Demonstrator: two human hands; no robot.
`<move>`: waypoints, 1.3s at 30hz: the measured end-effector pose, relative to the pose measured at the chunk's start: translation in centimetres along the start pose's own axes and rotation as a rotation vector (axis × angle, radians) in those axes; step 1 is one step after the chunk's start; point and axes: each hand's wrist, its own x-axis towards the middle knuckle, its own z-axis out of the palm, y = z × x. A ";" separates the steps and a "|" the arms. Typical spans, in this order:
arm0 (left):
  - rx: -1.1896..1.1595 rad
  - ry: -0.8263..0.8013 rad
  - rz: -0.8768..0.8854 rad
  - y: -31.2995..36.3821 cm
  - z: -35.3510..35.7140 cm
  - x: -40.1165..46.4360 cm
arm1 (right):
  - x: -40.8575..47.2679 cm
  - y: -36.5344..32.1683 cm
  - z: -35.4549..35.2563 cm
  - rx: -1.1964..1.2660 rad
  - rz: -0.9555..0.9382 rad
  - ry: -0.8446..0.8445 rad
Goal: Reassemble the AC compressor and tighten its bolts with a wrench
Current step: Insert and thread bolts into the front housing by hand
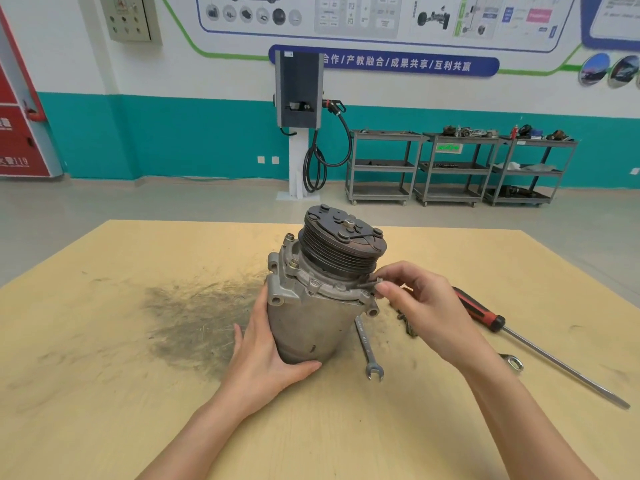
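From the head camera, a tan table point(104, 393) fills the foreground, smeared with a dark greasy patch point(194, 317) left of centre. Beyond it lie a grey floor, a white and teal wall with posters, one charging station point(298, 95) with a looped cable, and three grey shelf carts point(457, 168) bearing parts.

One AC compressor point(318, 296) stands upright on the table's middle, pulley end up. The left hand point(266, 355) wraps its lower body, fingers curled round the housing. The right hand point(415, 303) pinches one bolt point(373, 283) at the flange's right edge.

One wrench point(367, 348) lies just right of the compressor; a second wrench's ring end point(512, 362) shows past the right forearm. One red-handled screwdriver point(533, 344) lies further right. Small loose parts point(407, 323) sit beneath the right hand, too hidden to count.
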 end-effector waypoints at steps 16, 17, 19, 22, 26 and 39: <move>0.002 -0.041 0.002 0.3 -0.4 0.0 | 0.9 1.0 -0.1 -0.330 -0.047 0.084; -0.002 -0.036 0.000 0.4 -0.4 0.0 | 0.9 0.9 0.0 -0.323 -0.047 0.103; -0.004 -0.026 -0.005 0.3 -0.5 0.0 | 0.9 0.9 0.4 -0.248 -0.028 0.180; -0.013 -0.028 0.003 0.1 -0.5 0.0 | 0.8 1.1 0.9 0.003 0.070 0.208; -0.036 0.001 0.008 0.0 -0.5 0.1 | 0.7 1.8 1.0 0.155 0.140 0.193; -0.047 -0.008 0.013 0.0 -0.5 0.2 | 0.6 2.7 2.1 0.175 0.114 0.271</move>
